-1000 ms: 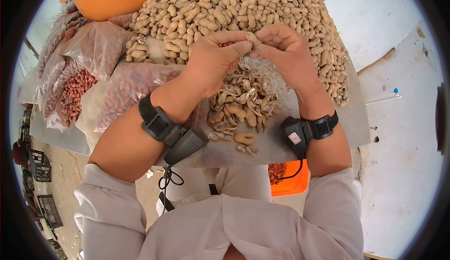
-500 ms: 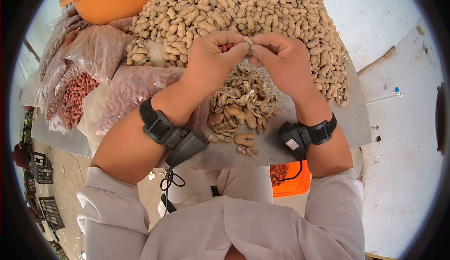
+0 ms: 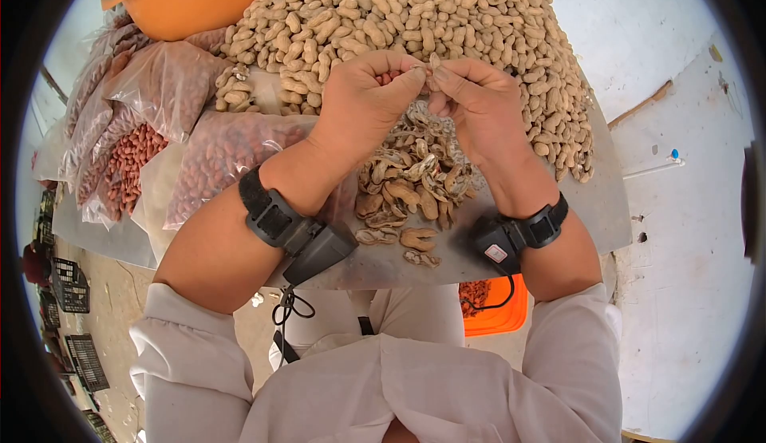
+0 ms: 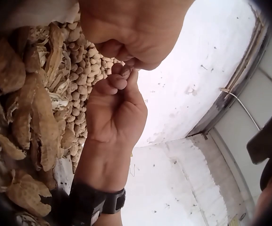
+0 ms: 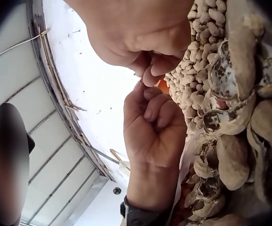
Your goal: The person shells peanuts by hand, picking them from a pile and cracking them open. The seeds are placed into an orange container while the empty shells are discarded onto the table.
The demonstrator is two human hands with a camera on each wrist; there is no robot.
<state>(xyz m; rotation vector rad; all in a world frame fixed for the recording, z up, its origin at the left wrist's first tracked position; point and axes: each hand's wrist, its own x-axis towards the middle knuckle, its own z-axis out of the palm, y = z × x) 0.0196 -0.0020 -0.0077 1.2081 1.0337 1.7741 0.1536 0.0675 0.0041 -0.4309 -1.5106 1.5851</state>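
My left hand (image 3: 363, 100) curls its fingers around red peanut kernels (image 3: 388, 77), which show between the fingers and palm in the head view. Thumb and forefinger of that hand meet at the tips, close beside the other hand's fingertips. Between its thumb and forefinger, my right hand (image 3: 483, 108) pinches a small tan peanut shell (image 3: 435, 61). In both wrist views the fingers largely hide what is pinched. Below the hands lies a mound of cracked peanut shells (image 3: 407, 168) on the grey tabletop (image 3: 459, 258).
A large heap of unshelled peanuts (image 3: 447, 16) rises behind the hands. To the left are clear bags of red kernels (image 3: 231, 160) and an orange basin (image 3: 187, 4). An orange tub (image 3: 503, 315) stands below the table edge, and a white wall (image 3: 686, 283) is at the right.
A peanut was held between both hands' fingertips; now the right hand pinches a shell, its fingertips slightly apart from the left's. Red kernels have come into view in the left hand.
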